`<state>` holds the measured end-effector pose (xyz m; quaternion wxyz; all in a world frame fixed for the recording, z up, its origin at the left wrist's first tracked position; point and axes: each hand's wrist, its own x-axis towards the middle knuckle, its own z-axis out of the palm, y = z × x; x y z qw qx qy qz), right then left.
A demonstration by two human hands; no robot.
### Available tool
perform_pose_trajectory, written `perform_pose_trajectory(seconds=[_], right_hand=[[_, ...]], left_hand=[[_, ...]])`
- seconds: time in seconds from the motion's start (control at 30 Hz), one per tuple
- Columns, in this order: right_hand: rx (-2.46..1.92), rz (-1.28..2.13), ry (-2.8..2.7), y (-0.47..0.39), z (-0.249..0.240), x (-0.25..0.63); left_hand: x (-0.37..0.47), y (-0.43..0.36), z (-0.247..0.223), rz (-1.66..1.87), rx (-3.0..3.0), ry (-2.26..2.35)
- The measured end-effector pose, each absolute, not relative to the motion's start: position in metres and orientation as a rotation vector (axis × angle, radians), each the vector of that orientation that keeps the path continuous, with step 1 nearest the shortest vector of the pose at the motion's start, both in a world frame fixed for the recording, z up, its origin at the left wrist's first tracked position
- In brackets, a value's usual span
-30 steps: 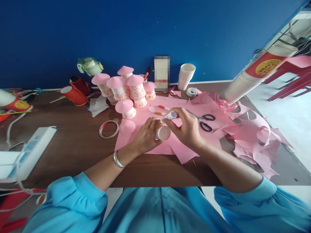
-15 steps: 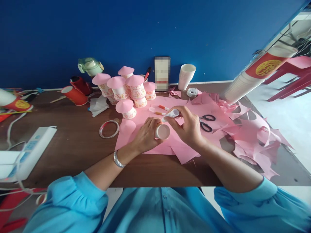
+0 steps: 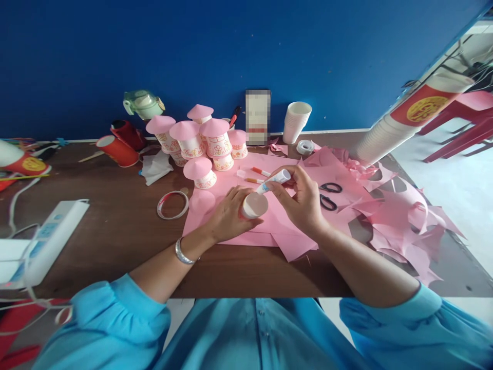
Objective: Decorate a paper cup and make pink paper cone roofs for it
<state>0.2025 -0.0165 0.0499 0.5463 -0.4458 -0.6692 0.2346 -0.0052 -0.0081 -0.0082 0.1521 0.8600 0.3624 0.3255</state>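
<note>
My left hand is wrapped round a small white paper cup, whose round end faces up toward me. In my right hand is a white glue stick, held between thumb and fingers, its lower end close to the cup's rim; whether they touch is hard to tell. Both hands are above a pink paper sheet. Two markers lie on the sheet just beyond the hands. Black-handled scissors rest right of my right hand. Several cup houses with pink cone roofs stand behind on the left.
Pink paper scraps cover the right side. A tape ring, a red cup and a power strip lie left. At the back are a phone, stacked white cups and a tape roll; a long cup stack leans right.
The cup in my left hand has tilted and shifted slightly left and up. My right hand has moved a little to the right with the glue stick, more of which now shows.
</note>
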Motion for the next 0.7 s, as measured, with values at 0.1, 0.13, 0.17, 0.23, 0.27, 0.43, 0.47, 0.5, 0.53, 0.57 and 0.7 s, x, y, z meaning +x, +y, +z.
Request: perform_pose_trajectory(seconds=[0.1,0.13,0.17,0.23,0.27,0.43,0.47,0.5,0.53,0.57,0.7], right_hand=[[-1.023,0.633,-1.542,-0.018,0.051,0.201],[-1.02,0.655,-1.528,-0.018,0.051,0.2],[-1.017,0.673,-1.516,-0.019,0.05,0.2],[-1.011,0.694,-1.503,-0.02,0.048,0.198],[-1.009,0.695,-1.506,-0.021,0.047,0.197],[-1.025,0.598,-1.592,-0.028,0.043,0.192],[-1.027,0.573,-1.615,-0.03,0.043,0.191],[-1.026,0.549,-1.637,-0.032,0.043,0.19],[-1.026,0.531,-1.658,-0.033,0.043,0.19],[-1.026,0.514,-1.676,-0.034,0.043,0.189],[-1.022,0.473,-1.703,-0.036,0.044,0.19]], left_hand=[[-0.003,-0.008,-0.008,1.051,2.483,1.089],[-0.002,-0.008,-0.007,1.093,2.487,1.107],[-0.001,-0.008,-0.007,1.123,2.488,1.127],[0.001,-0.009,-0.006,1.131,2.497,1.163],[0.002,-0.009,-0.005,1.117,2.508,1.178],[0.004,-0.009,-0.007,1.116,2.589,1.222],[0.003,-0.009,-0.008,1.129,2.599,1.227],[0.003,-0.008,-0.008,1.14,2.606,1.234],[0.003,-0.008,-0.009,1.144,2.61,1.243],[0.002,-0.008,-0.01,1.145,2.612,1.25],[0.002,-0.009,-0.01,1.146,2.604,1.274]])
